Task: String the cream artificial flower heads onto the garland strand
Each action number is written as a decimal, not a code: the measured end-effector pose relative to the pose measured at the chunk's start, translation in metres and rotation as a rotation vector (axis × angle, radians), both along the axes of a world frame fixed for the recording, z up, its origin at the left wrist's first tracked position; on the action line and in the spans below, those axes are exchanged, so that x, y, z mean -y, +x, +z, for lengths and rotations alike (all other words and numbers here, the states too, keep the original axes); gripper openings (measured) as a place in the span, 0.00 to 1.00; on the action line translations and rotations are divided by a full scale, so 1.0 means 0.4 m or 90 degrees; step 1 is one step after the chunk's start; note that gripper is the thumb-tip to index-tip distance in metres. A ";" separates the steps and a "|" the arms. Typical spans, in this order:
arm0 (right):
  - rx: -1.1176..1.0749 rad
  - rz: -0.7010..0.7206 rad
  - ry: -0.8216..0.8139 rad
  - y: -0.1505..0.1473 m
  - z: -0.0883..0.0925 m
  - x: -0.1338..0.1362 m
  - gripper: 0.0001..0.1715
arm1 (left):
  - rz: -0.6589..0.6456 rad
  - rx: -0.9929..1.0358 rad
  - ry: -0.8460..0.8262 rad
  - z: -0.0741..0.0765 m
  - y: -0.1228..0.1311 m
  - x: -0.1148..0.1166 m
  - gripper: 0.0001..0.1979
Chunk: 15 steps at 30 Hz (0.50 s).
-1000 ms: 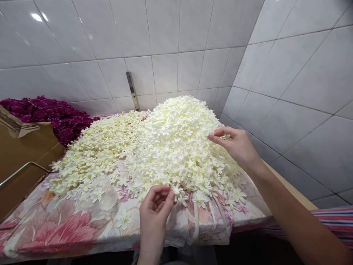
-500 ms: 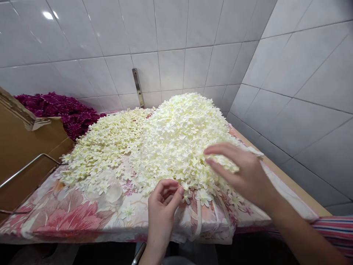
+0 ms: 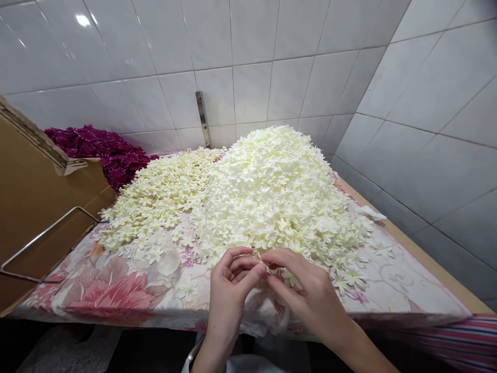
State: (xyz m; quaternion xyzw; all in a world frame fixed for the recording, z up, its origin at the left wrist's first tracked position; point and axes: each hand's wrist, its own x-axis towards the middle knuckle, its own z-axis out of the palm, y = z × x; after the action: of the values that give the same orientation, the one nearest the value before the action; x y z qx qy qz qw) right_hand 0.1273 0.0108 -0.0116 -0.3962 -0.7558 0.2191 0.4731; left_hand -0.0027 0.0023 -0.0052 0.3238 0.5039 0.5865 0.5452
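My left hand [image 3: 233, 285] is closed in a pinch at the front of the table, thumb against the curled fingers. Thumb and forefinger of my right hand [image 3: 308, 285] meet right beside its fingertips. A small pale piece shows between the two hands, too little of it visible to name. Below them a pale strip [image 3: 286, 318] hangs at the table edge, partly covered by my right hand. Just behind my hands rises a large heap of white artificial flowers [image 3: 275, 181]. A single white flower [image 3: 188, 290] lies on the cloth left of my left hand.
Smaller cream flowers [image 3: 163, 191] spread to the left, with purple flowers [image 3: 104, 150] behind. Clear round plastic pieces [image 3: 169, 261] lie on the floral tablecloth [image 3: 112, 298]. A cardboard box [image 3: 42, 207] and metal wire frame [image 3: 42, 235] stand left; tiled walls [image 3: 252, 31] enclose the back and right.
My right hand has come down and left from over the flower heap to meet my left hand, its fingers closing together. The left hand stays nearly in place. The view has shifted slightly.
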 end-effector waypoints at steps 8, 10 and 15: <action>-0.374 -0.061 -0.423 -0.034 -0.003 0.004 0.15 | 0.036 -0.132 0.082 -0.015 -0.015 0.012 0.07; -0.405 -0.047 -0.463 -0.039 -0.003 0.000 0.18 | 0.043 -0.163 0.104 -0.022 -0.020 0.014 0.06; -0.423 -0.090 -0.458 -0.049 -0.004 0.003 0.21 | 0.068 -0.247 0.184 -0.032 -0.023 0.019 0.02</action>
State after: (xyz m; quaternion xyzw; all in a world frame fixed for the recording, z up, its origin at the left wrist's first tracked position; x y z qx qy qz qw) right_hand 0.1077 0.0096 -0.0132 -0.4938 -0.4119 0.5478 0.5353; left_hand -0.0120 -0.0053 -0.0181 0.4780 0.5265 0.6071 0.3548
